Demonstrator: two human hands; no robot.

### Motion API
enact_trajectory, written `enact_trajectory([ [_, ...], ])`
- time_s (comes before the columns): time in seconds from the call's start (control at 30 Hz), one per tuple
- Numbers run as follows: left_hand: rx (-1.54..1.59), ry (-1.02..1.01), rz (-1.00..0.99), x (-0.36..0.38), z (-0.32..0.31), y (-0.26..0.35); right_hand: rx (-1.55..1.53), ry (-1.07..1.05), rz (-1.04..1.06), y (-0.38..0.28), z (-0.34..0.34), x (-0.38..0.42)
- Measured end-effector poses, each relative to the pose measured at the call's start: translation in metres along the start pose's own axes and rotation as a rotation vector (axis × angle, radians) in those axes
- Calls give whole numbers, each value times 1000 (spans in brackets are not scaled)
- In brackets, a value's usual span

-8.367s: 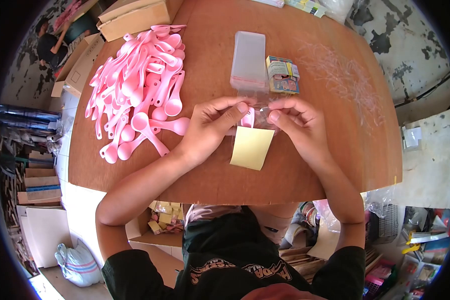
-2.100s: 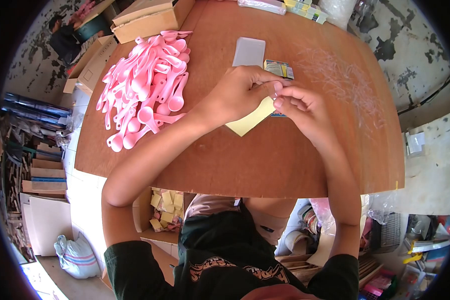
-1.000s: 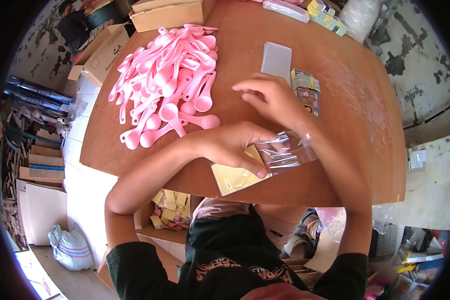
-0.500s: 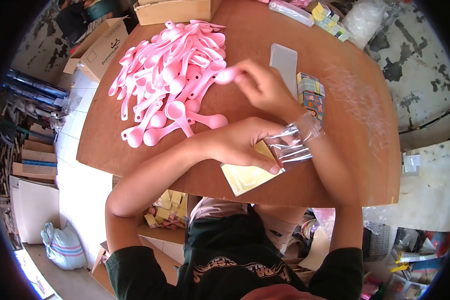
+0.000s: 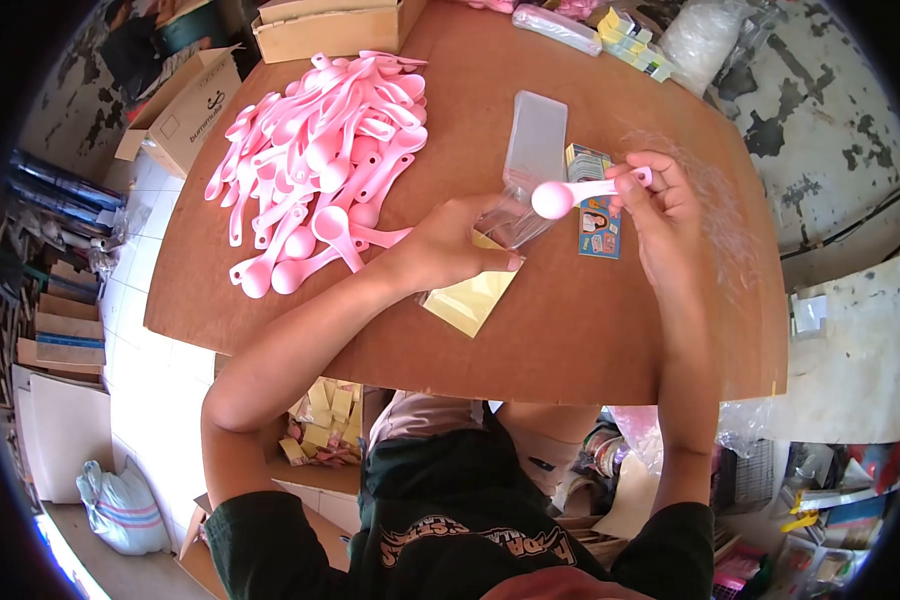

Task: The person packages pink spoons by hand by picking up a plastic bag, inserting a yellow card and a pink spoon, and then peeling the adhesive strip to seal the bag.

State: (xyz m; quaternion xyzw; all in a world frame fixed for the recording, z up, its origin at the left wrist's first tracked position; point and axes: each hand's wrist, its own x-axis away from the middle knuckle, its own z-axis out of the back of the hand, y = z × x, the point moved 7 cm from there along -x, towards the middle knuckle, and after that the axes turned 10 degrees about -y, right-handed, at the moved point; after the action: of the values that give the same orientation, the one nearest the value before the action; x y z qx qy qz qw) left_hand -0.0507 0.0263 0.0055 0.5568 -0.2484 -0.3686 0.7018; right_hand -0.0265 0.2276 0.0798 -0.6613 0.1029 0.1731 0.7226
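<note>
My left hand (image 5: 450, 248) grips a clear plastic bag (image 5: 515, 220) with a yellow card (image 5: 467, 300) in its lower part, near the table's front edge. Between the fingers of my right hand (image 5: 655, 195) is the handle of a pink spoon (image 5: 560, 198), its round bowl pointing left toward the bag. A large heap of pink spoons (image 5: 340, 130) lies beyond my left forearm. Behind the held spoon are a stack of printed cards (image 5: 599, 235) and a stack of clear bags (image 5: 537, 135).
Cardboard boxes stand at the table's far edge (image 5: 330, 38) and on the floor at the left (image 5: 192, 110). Wrapped packs (image 5: 557, 30) and a bulky plastic bag (image 5: 708, 40) lie at the back. Below the table, an open box (image 5: 315, 470) holds yellow and pink pieces.
My right hand has moved from beside the heap to the right, carrying a pink spoon. My left hand and the bag with the yellow card have shifted slightly up in the view.
</note>
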Motion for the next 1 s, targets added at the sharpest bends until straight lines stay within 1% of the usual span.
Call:
enact_trajectory([
  [0.07, -6, -9, 12, 1, -2, 2, 15, 12, 2, 2, 2, -1],
  [0.13, -10, -14, 25, 4, -3, 6, -24, 85, 23, 4, 8, -1],
  [0.27, -83, -38, 7, 6, -6, 14, -4, 108, 23, 7, 13, 0],
  [0.33, -132, -55, -13, 5, -6, 18, -4, 15, -103, 12, 1, 1],
  [0.43, -97, -72, 13, 6, -8, 17, -46, -16, -137, 23, -10, 3],
  [0.5, -181, -16, -117, 8, -8, 24, -61, -19, -148, 26, -18, 6],
  [0.63, -218, 7, -107, 5, -9, 18, -70, -20, -149, 25, -28, 9],
  [0.7, 31, -44, -67, 1, -10, 9, -66, -11, -154, 27, -29, 11],
  [0.77, 13, -71, -41, 2, -9, 8, -51, 13, -87, 24, -29, 14],
  [0.83, -9, -100, -19, 2, -13, 8, -39, 24, -68, 22, -31, 14],
  [0.9, -81, -10, -77, 3, -12, 11, -26, 34, -51, 19, -31, 14],
  [0.97, -89, -6, -65, 3, -11, 11, 33, 61, 10, 13, -31, 15],
  [1.0, -96, 0, -56, 3, -10, 10, 30, 63, 8, 12, -32, 15],
])
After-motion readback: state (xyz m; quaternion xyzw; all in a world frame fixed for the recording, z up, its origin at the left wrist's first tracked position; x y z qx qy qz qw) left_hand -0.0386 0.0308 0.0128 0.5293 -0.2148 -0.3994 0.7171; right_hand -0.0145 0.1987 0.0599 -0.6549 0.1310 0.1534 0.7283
